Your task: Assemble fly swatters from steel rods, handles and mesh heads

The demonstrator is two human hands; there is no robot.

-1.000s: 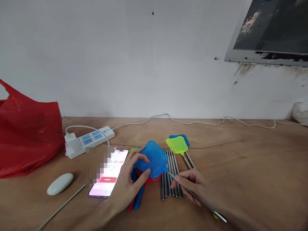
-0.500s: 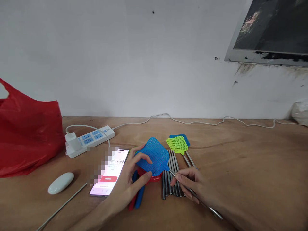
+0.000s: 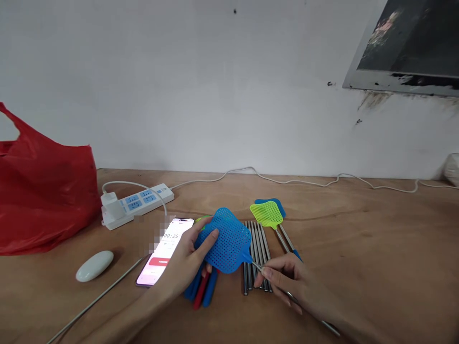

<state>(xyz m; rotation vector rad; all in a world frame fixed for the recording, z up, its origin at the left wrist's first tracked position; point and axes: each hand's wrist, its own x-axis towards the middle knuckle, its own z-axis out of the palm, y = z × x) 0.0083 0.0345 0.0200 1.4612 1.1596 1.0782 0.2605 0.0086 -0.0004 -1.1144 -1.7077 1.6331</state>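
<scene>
While in the right hand (image 3: 291, 278), metal rod (image 3: 330, 328) only partly visible.

Metal rods (image 3: 256, 248) on wooden table (image 3: 358, 229)

Blue swatter head (image 3: 232, 241) in left fingers (image 3: 207, 245)

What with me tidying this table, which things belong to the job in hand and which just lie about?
Seemingly in the job:
- blue swatter head, in the left hand
- metal rod, in the right hand
- loose rods
- blue handles
- red handle
- green swatter

Probably lying about:
- red bag
- power strip
- phone
- white oval object
</scene>
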